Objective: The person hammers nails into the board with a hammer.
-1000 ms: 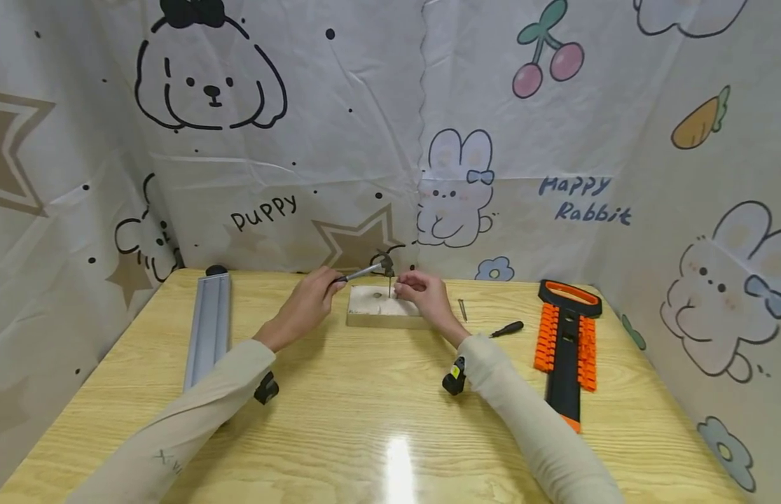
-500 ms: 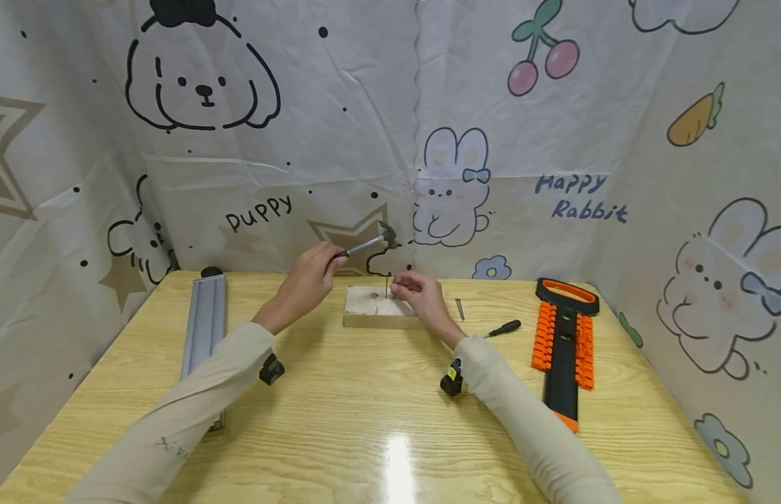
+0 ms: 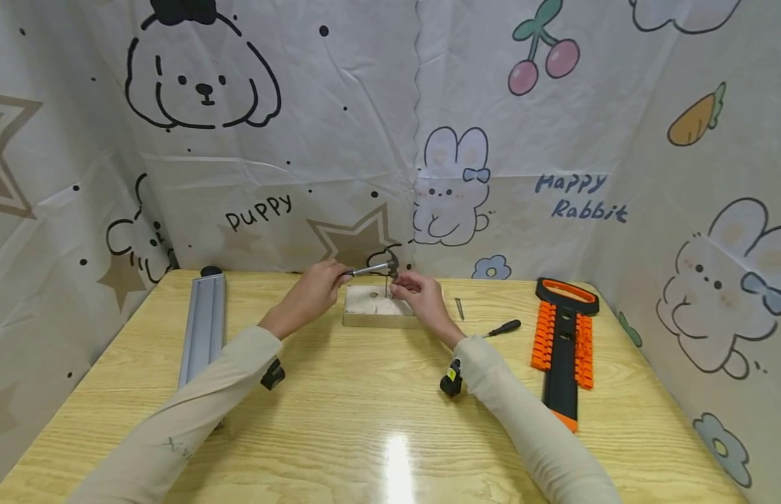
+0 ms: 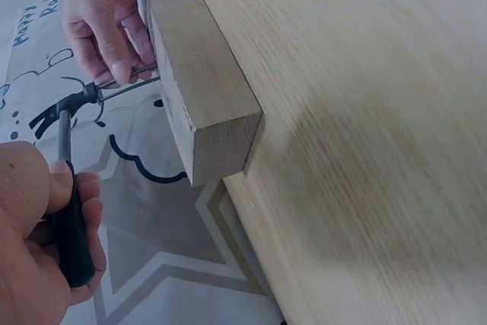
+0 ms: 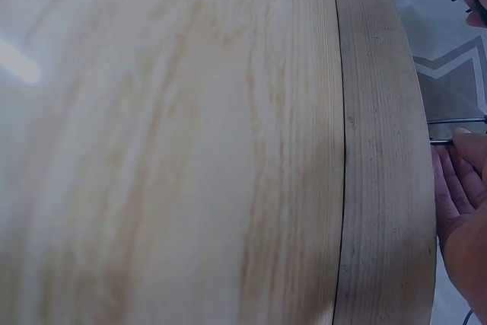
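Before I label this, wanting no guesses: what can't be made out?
Lower ends of the nails: right wrist view, behind the block.
Right side of the block: head view, partly behind the right hand.
Part of the grey rail: head view, behind the left sleeve.
Most of the left hand: right wrist view, cut by the edge.

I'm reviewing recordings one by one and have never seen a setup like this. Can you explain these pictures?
There is no machine: a person works bare-handed. The wide picture comes from a camera on the head; the other two come from cameras on the left and right wrists. A wooden block lies on the table. The left hand holds a hammer; the right hand pinches a thin nail at the block's top, with a second nail beside it. To the person's right lie what look like loose nails, a black-handled tool and a black-and-orange tool; to the left, a grey metal strip.
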{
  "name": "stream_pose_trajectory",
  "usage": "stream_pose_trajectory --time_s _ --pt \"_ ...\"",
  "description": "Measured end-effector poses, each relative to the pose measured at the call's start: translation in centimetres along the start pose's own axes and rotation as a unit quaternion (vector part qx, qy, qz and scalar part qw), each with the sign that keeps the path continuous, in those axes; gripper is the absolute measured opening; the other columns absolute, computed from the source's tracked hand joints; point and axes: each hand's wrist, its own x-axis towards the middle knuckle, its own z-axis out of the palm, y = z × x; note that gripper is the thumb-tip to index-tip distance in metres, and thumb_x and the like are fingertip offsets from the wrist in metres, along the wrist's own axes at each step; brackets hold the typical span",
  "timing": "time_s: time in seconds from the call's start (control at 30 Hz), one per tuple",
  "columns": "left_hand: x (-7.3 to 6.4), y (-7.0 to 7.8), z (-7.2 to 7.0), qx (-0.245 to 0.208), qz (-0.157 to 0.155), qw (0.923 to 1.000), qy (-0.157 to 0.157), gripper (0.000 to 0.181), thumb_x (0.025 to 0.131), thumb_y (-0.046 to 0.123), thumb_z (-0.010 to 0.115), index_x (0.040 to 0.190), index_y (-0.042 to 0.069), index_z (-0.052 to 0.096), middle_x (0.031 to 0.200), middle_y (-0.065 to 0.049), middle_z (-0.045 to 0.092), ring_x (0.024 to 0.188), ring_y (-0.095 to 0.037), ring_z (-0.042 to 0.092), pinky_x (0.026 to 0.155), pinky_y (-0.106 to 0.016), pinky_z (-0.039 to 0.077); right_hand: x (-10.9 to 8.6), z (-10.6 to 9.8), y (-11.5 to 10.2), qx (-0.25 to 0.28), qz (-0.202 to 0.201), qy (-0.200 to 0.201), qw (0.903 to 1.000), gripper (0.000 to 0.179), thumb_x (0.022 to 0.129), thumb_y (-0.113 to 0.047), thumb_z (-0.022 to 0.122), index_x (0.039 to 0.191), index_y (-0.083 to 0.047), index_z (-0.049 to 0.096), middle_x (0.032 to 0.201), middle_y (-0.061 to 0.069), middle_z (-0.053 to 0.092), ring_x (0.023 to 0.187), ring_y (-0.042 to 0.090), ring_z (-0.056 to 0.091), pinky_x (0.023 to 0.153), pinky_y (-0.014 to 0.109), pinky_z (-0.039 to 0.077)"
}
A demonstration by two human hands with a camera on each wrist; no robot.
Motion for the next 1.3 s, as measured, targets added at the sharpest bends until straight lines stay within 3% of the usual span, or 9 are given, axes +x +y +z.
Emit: stream_pose_trajectory --time_s 0.27,0.47,0.7,0.8,0.9,0.97,1.03,1.17,1.3 --pt "-0.2 -0.2 0.2 0.002 0.004 1.0 0.008 0.021 0.107 0.005 0.059 0.115 -0.01 0.071 0.097 -0.017 0.069 0.082 -0.025 0.066 0.071 -0.037 0.058 -0.1 0.0 -0.2 0.0 0.003 0.001 1.0 0.012 0.099 -0.008 0.073 0.106 0.001 0.075 0.105 0.017 0.076 0.092 0.022 0.072 0.081 0.022 0.057" --pt "-0.3 0.0 0.2 -0.003 0.008 0.9998 0.017 0.02 0.107 0.005 0.059 0.112 -0.01 0.071 0.098 -0.018 0.07 0.087 -0.028 0.068 0.075 -0.04 0.06 -0.2 0.1 -0.3 -0.002 0.013 -0.002 0.9999 0.013 0.099 -0.007 0.073 0.108 0.001 0.074 0.107 0.017 0.075 0.095 0.026 0.072 0.09 0.034 0.059" --pt "-0.1 0.5 0.0 -0.016 -0.006 0.9998 0.01 0.021 0.108 0.006 0.057 0.113 -0.01 0.071 0.1 -0.019 0.07 0.087 -0.028 0.066 0.076 -0.039 0.058 -0.4 -0.1 -0.7 0.015 0.009 -0.012 0.9998 0.021 0.1 -0.006 0.071 0.115 0.009 0.072 0.114 0.027 0.073 0.104 0.041 0.071 0.098 0.046 0.057" --pt "0.2 0.7 -0.5 -0.037 0.003 0.9983 0.046 0.02 0.107 0.005 0.058 0.112 -0.009 0.07 0.097 -0.018 0.068 0.082 -0.025 0.063 0.073 -0.038 0.056 -0.4 0.0 -0.4 0.014 0.01 -0.006 0.9998 0.022 0.1 -0.008 0.072 0.117 0.006 0.073 0.113 0.024 0.074 0.103 0.037 0.071 0.094 0.037 0.059" --pt "0.3 0.9 -0.7 -0.08 0.01 0.9911 0.106 0.019 0.107 0.004 0.057 0.113 -0.009 0.069 0.096 -0.018 0.066 0.077 -0.024 0.057 0.068 -0.037 0.05 -0.4 0.0 -0.5 0.009 0.012 -0.002 0.9999 0.02 0.1 -0.009 0.072 0.117 0.003 0.074 0.111 0.02 0.075 0.1 0.032 0.072 0.086 0.026 0.058" --pt "0.3 1.0 -0.5 -0.097 0.005 0.9875 0.124 0.02 0.108 0.005 0.057 0.115 -0.009 0.068 0.096 -0.018 0.065 0.077 -0.024 0.056 0.067 -0.036 0.049 -0.4 0.0 -0.6 0.009 0.011 -0.001 0.9999 0.019 0.1 -0.008 0.072 0.116 0.002 0.074 0.11 0.019 0.075 0.099 0.03 0.072 0.084 0.024 0.057" --pt "0.0 1.0 -0.2 -0.081 -0.003 0.9908 0.108 0.021 0.108 0.005 0.057 0.116 -0.01 0.069 0.095 -0.018 0.066 0.075 -0.023 0.057 0.065 -0.035 0.05 -0.4 0.0 -0.6 0.009 0.009 0.0 0.9999 0.018 0.1 -0.007 0.071 0.115 0.002 0.074 0.11 0.019 0.075 0.098 0.029 0.072 0.085 0.025 0.058" --pt "-0.5 0.8 0.5 -0.003 -0.003 0.9991 0.042 0.021 0.107 0.005 0.06 0.117 -0.01 0.071 0.093 -0.016 0.068 0.078 -0.024 0.062 0.069 -0.036 0.055 -0.4 0.1 -0.6 0.008 0.012 0.002 0.9999 0.018 0.098 -0.005 0.072 0.114 0.003 0.073 0.11 0.018 0.075 0.098 0.028 0.072 0.09 0.03 0.059" --pt "-0.7 0.4 0.8 0.013 0.007 0.9989 0.044 0.021 0.106 0.004 0.061 0.116 -0.01 0.071 0.095 -0.017 0.069 0.083 -0.028 0.066 0.073 -0.04 0.058 -0.4 0.1 -0.4 0.009 0.014 0.004 0.9999 0.017 0.098 -0.004 0.073 0.113 0.004 0.073 0.11 0.018 0.075 0.099 0.027 0.073 0.092 0.031 0.059"
